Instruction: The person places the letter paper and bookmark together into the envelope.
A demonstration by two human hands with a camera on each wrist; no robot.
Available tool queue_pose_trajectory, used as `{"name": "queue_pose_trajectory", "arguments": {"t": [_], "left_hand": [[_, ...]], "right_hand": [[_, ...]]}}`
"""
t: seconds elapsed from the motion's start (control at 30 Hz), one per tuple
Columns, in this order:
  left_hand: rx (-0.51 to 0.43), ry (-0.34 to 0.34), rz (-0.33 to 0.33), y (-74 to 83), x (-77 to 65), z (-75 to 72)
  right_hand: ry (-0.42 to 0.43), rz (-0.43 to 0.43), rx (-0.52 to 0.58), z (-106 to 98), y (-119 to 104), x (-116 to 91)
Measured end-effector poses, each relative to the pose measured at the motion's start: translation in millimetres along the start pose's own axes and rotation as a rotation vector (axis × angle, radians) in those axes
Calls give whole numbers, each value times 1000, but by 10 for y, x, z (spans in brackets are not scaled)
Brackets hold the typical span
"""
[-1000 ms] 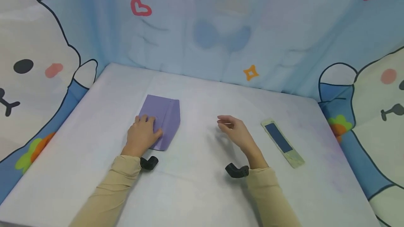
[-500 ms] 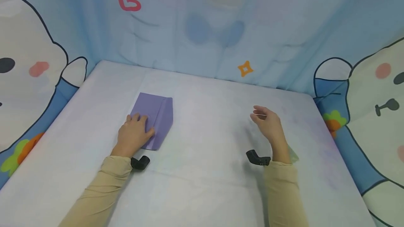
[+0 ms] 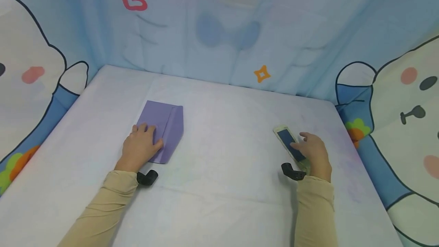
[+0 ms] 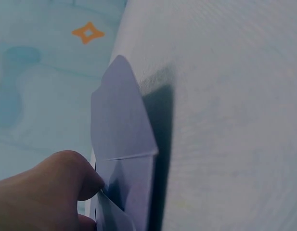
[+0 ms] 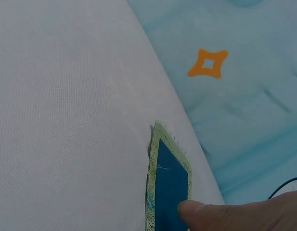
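On the left of the table lies a purple paper envelope with its flap unfolded to the right. My left hand grips its body, fingers at the left edge and thumb by the crease. In the left wrist view the thumb meets the edge of the envelope's front layer. A narrow pale-green strip with a dark blue panel, like a bookmark, lies at the right. Over its right side hovers my right hand, thumb and fingers apart. Whether the thumb touches the panel is unclear.
White cloth covers the table. A blue cartoon-print curtain rises along the far edge and both sides. Each wrist carries a small black camera, one on the left wrist and one on the right wrist.
My right hand has moved right from mid-table, then down over the bookmark. The left hand stays on the envelope. The head view has shifted slightly.
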State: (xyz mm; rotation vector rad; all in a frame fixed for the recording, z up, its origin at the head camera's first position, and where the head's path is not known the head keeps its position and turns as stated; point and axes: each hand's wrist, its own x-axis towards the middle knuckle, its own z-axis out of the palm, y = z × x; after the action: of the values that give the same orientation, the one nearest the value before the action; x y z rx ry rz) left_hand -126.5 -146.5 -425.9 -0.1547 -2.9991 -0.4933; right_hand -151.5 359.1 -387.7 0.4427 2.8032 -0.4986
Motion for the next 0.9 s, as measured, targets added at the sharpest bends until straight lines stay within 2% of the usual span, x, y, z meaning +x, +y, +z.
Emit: {"name": "queue_pose_trajectory", "arguments": {"t": [0.1, 0.3, 0.43, 0.7, 0.9], "left_hand": [[3, 1, 0, -15, 1, 4], [0, 17, 12, -7, 9, 12], [0, 18, 9, 4, 6, 1], [1, 16, 7, 8, 15, -2], [14, 14, 11, 7, 12, -1]], "right_hand": [[-26, -12, -15, 36, -1, 27], [-16, -40, -62, 79, -26, 15], [-26, -21, -48, 89, -53, 10], [-26, -46, -47, 82, -59, 14], [-43, -9, -25, 85, -58, 7]]}}
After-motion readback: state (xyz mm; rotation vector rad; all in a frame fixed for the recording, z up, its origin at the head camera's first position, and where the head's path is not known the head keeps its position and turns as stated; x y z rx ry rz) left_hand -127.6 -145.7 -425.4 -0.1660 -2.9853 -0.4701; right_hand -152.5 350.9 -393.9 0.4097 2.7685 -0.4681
